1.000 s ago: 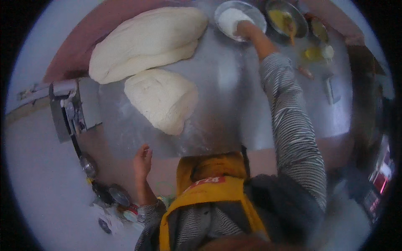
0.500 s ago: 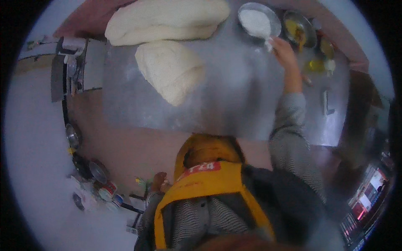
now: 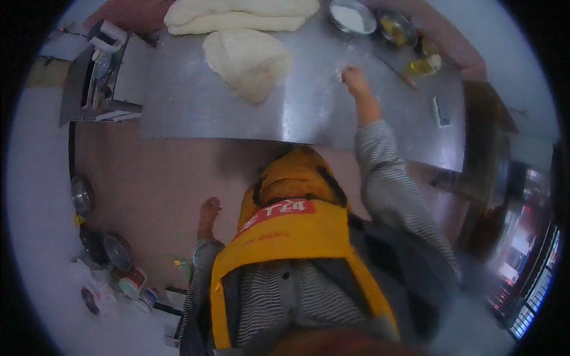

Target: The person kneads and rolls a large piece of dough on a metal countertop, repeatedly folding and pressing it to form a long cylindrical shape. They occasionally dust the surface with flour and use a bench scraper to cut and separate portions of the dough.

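Observation:
My right hand is closed over the metal table, with white flour showing at its fingertips. Behind it, at the far edge, stands a metal bowl of white flour. To the left of the hand lies a pale, roughly triangular piece of dough, its tip toward me. A long, thick slab of dough is just beyond that piece. My left hand hangs low beside my yellow apron, away from the table, fingers loosely apart, nothing seen in them.
At the back right are a second metal bowl with yellowish contents, a bottle of yellow liquid and a thin stick. A flat white-edged tool lies nearer the right edge. Basins and tubs stand on the floor at left.
My right hand has come from the flour bowl's edge toward me and to the left, over the bare tabletop. My left hand has swung out from my side. The whole view has shifted.

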`<move>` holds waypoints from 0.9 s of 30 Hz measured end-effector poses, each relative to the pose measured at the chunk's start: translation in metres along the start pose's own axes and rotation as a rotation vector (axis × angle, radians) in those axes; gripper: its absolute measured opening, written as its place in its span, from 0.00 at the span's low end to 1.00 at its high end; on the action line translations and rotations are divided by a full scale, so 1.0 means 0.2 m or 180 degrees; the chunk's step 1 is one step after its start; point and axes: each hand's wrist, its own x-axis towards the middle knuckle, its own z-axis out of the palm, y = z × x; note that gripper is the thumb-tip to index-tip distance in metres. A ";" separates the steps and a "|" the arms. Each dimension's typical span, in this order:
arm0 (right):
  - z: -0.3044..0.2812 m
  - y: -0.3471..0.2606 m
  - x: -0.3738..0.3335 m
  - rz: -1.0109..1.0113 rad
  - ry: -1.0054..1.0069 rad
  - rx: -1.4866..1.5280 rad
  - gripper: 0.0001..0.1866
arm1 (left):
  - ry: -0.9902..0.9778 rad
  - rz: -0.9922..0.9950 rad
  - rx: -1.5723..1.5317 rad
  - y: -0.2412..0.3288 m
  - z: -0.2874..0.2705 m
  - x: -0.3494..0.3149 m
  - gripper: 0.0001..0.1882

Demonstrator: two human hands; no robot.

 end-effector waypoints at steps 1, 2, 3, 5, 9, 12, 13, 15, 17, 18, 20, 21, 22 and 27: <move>-0.02 0.01 0.09 0.0036 0.0483 0.1144 0.10 | -0.0095 0.0023 -0.0081 -0.05 -0.01 0.03 0.20; -0.02 -0.04 0.14 -0.0186 0.0295 0.0622 0.10 | -0.0126 0.0013 -0.0140 -0.11 -0.05 0.03 0.21; -0.03 -0.06 0.16 -0.0372 0.0137 0.0089 0.10 | -0.0111 -0.0020 -0.0128 -0.18 -0.07 0.01 0.20; -0.11 -0.07 0.17 -0.0547 0.0125 -0.0693 0.10 | -0.0098 -0.0049 -0.0155 -0.33 -0.07 -0.04 0.19; -0.05 -0.05 -0.02 -0.0096 0.0601 0.0152 0.10 | -0.0501 0.0589 0.1508 -0.94 -0.17 -0.14 0.17; -0.39 0.25 0.01 -0.0146 0.0368 -0.0332 0.09 | -0.1039 0.0790 0.1946 -1.02 0.04 -0.13 0.17; -0.55 0.38 0.02 -0.0235 0.0124 -0.0866 0.08 | -0.1155 0.0831 0.1803 -1.02 0.15 -0.11 0.17; -0.60 0.52 -0.07 -0.0334 0.0395 -0.0348 0.11 | -0.1180 0.0674 0.1669 -1.04 0.15 -0.15 0.17; -0.56 0.62 -0.18 -0.0163 0.0579 0.0269 0.12 | -0.1127 0.0536 0.1516 -0.99 0.13 -0.15 0.17; -0.53 0.65 -0.24 0.0054 0.0632 0.0601 0.11 | -0.1116 0.0490 0.1451 -0.95 0.13 -0.15 0.17; -0.51 0.68 -0.32 0.0259 0.0781 0.1051 0.11 | -0.0959 0.0215 0.1070 -0.81 0.12 -0.09 0.17; -0.49 0.67 -0.36 0.0251 0.0860 0.1172 0.11 | -0.0856 0.0061 0.0824 -0.73 0.11 -0.07 0.16; -0.44 0.66 -0.39 0.0250 0.0925 0.1319 0.11 | -0.0703 -0.0131 0.0527 -0.65 0.09 -0.06 0.16; -0.33 0.71 -0.32 0.0555 0.0603 0.0627 0.10 | -0.0205 -0.0421 -0.0379 -0.26 0.03 0.05 0.17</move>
